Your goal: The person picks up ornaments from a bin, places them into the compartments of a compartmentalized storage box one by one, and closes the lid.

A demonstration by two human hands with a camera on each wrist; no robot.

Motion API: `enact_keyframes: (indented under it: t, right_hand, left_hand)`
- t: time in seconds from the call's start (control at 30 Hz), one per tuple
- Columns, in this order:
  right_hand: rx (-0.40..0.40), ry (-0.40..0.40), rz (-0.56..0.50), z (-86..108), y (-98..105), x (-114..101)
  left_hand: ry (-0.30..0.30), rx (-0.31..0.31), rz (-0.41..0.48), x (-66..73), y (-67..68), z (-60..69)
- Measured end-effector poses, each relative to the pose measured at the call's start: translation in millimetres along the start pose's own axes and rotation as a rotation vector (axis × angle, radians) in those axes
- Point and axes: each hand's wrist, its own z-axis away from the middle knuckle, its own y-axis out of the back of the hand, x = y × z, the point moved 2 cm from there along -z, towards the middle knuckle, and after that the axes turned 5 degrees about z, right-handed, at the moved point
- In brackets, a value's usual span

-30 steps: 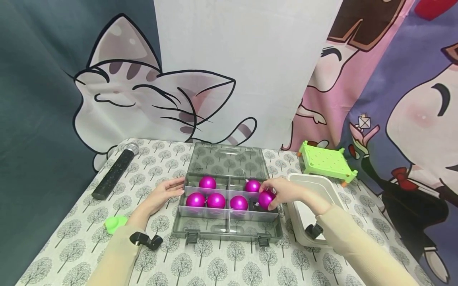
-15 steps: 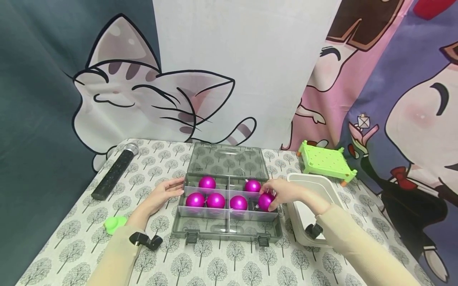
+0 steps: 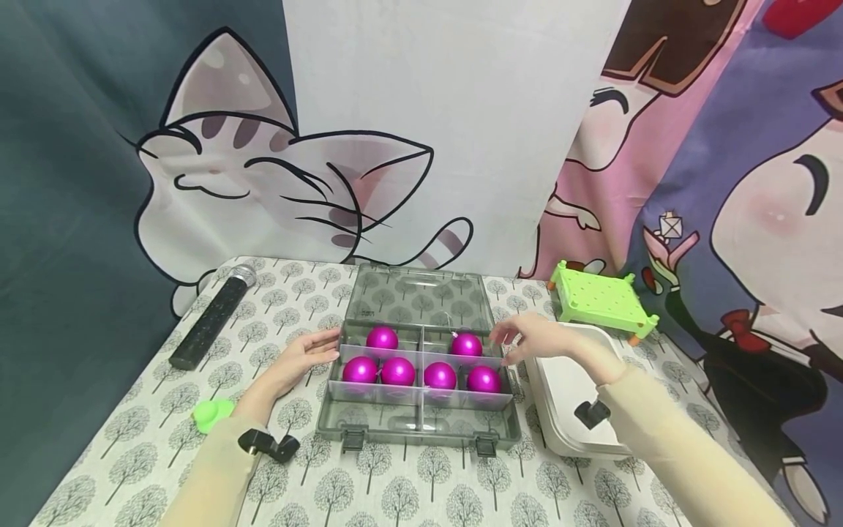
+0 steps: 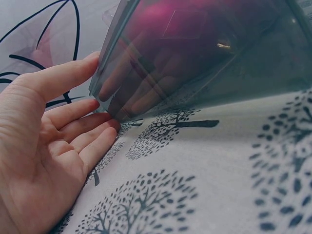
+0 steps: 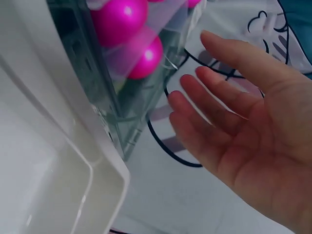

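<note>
the left grip (image 3: 299,360) was released, its straightened fingers rested against the left wall of a clear grey box (image 3: 418,438). the right grip (image 3: 543,337) was also released, its loosely bent fingers held apart from the balls, near the box's right edge. between the 2 grips, 6 magenta balls (image 3: 398,371) were contained in the box: 1 on each side of the far row, 2 on each side of the middle row. the open lid (image 3: 418,296) was laid beyond both grips. below the right grip and to its right, a white tub (image 3: 569,388) was placed; farther beyond that grip, a green stand (image 3: 601,296) was set. to the left of the left grip, a black microphone (image 3: 211,318) was laid on the tree-patterned tabletop (image 3: 402,498).
</note>
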Motion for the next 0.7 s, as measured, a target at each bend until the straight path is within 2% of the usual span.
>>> enact_keyframes:
  t: [0.17, 0.33, 0.7]
  right_hand:
    - [0.07, -0.009, -0.061, -4.6, 14.6, 4.8]
    - [0.148, 0.016, -0.088, -16.5, 26.0, 8.5]
    - [0.289, -0.093, -0.112, -50.8, 51.7, 16.7]
  left_hand:
    - [-0.001, 0.004, 0.001, -0.2, -0.8, 0.7]
    - [0.001, 0.001, -0.003, 0.6, -1.8, 0.5]
    - [-0.006, -0.006, 0.003, -2.0, -0.7, -0.8]
